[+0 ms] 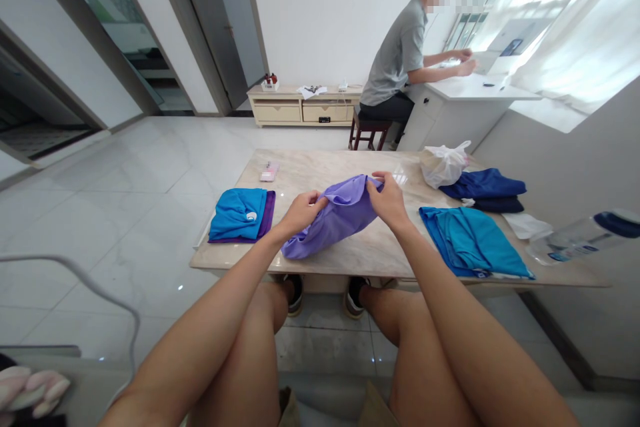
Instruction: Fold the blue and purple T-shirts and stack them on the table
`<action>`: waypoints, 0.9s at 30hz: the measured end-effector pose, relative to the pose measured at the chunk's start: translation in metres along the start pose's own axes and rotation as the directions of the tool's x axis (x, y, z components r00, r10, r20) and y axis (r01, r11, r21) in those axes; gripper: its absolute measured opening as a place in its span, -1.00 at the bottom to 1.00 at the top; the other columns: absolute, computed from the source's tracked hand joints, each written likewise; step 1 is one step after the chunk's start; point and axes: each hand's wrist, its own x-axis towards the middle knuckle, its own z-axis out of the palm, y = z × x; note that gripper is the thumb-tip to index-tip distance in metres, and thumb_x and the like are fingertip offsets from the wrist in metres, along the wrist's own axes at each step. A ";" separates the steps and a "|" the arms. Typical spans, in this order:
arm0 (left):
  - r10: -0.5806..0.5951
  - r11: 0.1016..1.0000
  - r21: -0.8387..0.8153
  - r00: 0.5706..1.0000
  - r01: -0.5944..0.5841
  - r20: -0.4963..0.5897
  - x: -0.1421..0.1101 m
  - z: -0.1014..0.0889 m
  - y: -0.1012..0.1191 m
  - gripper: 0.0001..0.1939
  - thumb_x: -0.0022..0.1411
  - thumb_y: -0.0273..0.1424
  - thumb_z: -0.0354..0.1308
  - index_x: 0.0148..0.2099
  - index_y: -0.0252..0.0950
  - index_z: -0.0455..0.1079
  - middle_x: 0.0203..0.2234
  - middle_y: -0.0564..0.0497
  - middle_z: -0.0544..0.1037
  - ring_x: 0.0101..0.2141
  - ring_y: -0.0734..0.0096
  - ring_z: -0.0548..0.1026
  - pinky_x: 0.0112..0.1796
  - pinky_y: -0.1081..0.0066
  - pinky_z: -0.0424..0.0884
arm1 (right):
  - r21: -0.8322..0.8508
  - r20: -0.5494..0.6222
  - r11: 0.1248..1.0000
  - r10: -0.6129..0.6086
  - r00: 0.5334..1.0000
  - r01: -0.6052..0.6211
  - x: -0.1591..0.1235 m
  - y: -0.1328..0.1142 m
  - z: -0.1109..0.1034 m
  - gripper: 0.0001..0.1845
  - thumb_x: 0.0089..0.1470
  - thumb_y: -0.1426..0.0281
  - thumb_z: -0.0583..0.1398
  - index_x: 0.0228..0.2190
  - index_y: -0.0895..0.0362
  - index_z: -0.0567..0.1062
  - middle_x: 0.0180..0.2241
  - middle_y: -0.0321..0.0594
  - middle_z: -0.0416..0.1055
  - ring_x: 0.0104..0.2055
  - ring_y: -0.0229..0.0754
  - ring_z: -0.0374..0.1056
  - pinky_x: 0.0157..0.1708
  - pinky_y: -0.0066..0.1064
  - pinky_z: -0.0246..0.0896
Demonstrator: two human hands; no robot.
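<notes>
A tiled room holds a pale marble-topped bench (320, 170) directly in front of both hands, with the person's knees just below its near edge. Well beyond the hands, a co-worker (400, 60) sits on a stool at a white desk (475, 88), and a low cream cabinet (300, 107) stands against the far wall.

On the bench, a folded bright-blue garment (239, 215) with a purple layer beneath it lies just beyond the left hand (300, 213), toward the bench's left side. A teal-blue shirt (473, 240), loosely laid flat, lies just beside the right hand (387, 200). Farther out on that side are a navy garment (483, 185), a white plastic bag (443, 165), a white cloth (525, 225) and a clear plastic bottle (575, 243). A small pink packet (269, 171) sits ahead of the left hand, near the far edge.

Between the hands, a lilac garment (333, 217) is lifted partly off the bench, bunched and sagging toward the left. Its lower fold touches the marble. The left hand is closed around a gathered edge, with the fingers curled over it. The right hand pinches the upper edge, with its fingers bent over the cloth and the two hands close together.
</notes>
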 end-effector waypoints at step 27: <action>-0.031 0.970 -0.234 0.991 0.060 0.128 -0.002 0.016 0.009 -0.57 0.17 -0.08 0.43 -0.08 -0.30 0.57 -0.23 -0.07 0.65 -0.24 0.30 0.58 -0.32 0.42 0.48 | 0.064 0.460 0.996 -0.081 0.884 0.058 -0.031 -0.029 0.032 -0.53 0.27 -0.01 0.27 -0.44 0.12 0.58 -0.45 -0.25 0.54 -0.39 -0.18 0.36 -0.40 -0.40 0.10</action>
